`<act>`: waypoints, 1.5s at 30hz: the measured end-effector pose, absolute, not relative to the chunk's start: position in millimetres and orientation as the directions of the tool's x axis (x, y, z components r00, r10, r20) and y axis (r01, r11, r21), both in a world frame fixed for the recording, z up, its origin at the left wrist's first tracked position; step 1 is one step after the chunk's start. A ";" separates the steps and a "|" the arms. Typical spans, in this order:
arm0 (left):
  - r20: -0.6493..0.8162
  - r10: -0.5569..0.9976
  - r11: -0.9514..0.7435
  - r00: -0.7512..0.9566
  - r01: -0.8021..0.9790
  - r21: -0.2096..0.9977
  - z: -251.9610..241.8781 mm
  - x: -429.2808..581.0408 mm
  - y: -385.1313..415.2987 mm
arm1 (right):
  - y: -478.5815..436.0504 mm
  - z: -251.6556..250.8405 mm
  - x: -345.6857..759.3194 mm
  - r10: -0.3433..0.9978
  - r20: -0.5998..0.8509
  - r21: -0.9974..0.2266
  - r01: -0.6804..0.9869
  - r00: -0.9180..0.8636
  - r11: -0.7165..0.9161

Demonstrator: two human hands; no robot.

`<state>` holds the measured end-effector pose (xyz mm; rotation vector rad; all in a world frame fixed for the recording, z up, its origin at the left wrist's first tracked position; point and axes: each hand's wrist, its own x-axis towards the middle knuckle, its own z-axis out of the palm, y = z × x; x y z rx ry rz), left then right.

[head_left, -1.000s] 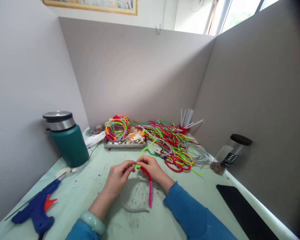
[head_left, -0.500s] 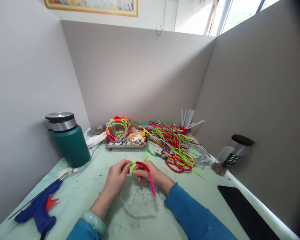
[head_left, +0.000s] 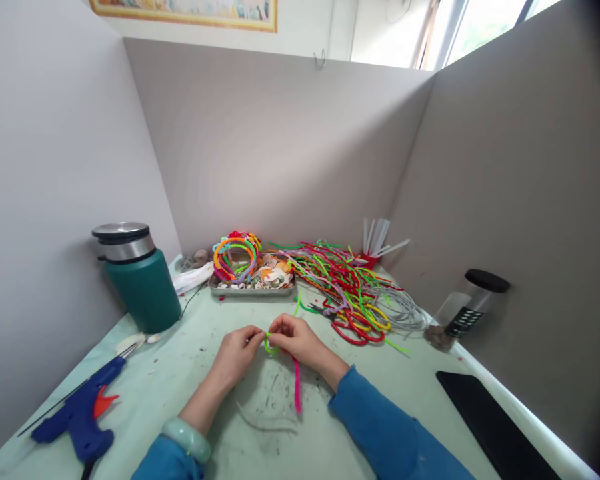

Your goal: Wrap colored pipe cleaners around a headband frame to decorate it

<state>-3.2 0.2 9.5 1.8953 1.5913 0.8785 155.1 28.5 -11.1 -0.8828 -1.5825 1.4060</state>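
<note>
Green pipe cleaner (head_left: 270, 350), pink end (head_left: 297, 390) downward

Plain blue sleeves (head_left: 385, 420), thick rounded bangle (head_left: 186, 439), pale milky green, left wrist (head_left: 199, 405)

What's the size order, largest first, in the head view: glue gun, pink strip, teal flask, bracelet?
1. Teal flask
2. Glue gun
3. Bracelet
4. Pink strip, visible part only

Apparent size only; bracelet is nearer than the flask.

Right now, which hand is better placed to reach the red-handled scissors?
Likely the right hand: it is nearer the scissors; the left hand is farther away. Both are busy with the green strand.
</note>
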 end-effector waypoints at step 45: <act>-0.199 0.980 0.196 -0.001 0.181 0.964 2.6 0.1 2.0 | 18.7 -12.4 154.9 0.798 0.411 -0.769 0.303 -0.440 0.563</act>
